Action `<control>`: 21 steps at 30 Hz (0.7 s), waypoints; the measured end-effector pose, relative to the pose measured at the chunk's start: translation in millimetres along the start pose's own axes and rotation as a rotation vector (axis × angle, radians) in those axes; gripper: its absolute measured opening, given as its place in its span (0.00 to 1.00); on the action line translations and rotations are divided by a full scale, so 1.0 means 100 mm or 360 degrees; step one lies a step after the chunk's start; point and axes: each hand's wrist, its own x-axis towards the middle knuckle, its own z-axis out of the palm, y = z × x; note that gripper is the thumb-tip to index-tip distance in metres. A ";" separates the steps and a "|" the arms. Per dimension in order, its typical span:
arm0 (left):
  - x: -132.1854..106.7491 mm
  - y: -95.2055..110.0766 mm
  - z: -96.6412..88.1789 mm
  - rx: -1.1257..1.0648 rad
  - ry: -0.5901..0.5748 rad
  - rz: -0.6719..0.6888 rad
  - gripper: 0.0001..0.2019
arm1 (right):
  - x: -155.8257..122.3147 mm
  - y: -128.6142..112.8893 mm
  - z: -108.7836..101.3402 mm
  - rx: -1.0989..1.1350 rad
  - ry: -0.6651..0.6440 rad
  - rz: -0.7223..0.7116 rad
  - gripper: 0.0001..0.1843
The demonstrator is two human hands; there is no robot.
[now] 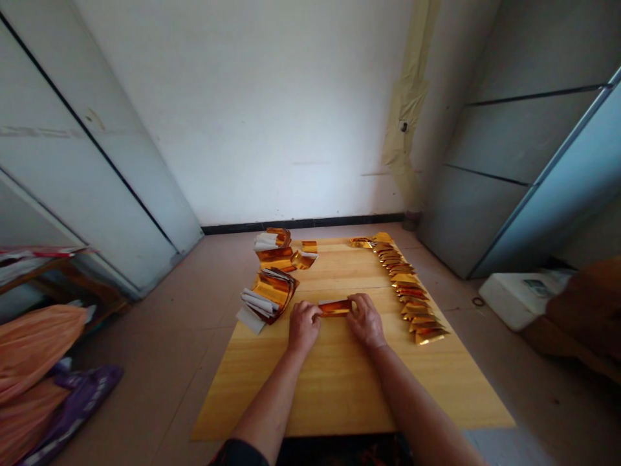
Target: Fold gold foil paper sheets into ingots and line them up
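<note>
Foil strip pinched at one end by left hand, other by right hand

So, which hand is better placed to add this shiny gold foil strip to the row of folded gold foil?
Probably the right hand: it holds the gold foil strip at the end nearer the folded row; the left hand holds the opposite end, farther off.

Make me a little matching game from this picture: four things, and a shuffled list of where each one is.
Things
1. Gold strip
2. Gold row
3. Purple bag
4. White box

Places
A. Off the table, to its right
B. Along the table's right edge
C. Between left hand and right hand
D. Off the table, to its left

Pairs: 1-C, 2-B, 3-D, 4-A
</note>
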 end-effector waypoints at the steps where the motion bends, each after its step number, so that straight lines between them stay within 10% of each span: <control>1: 0.00 -0.01 0.00 -0.0014 0.0013 0.0000 0.11 | 0.00 0.02 0.01 0.0022 0.0002 -0.0011 0.23; 21: -0.01 0.05 -0.04 0.0079 -0.0041 0.0021 0.04 | 0.04 0.02 0.04 -0.0350 -0.0250 -0.0004 0.16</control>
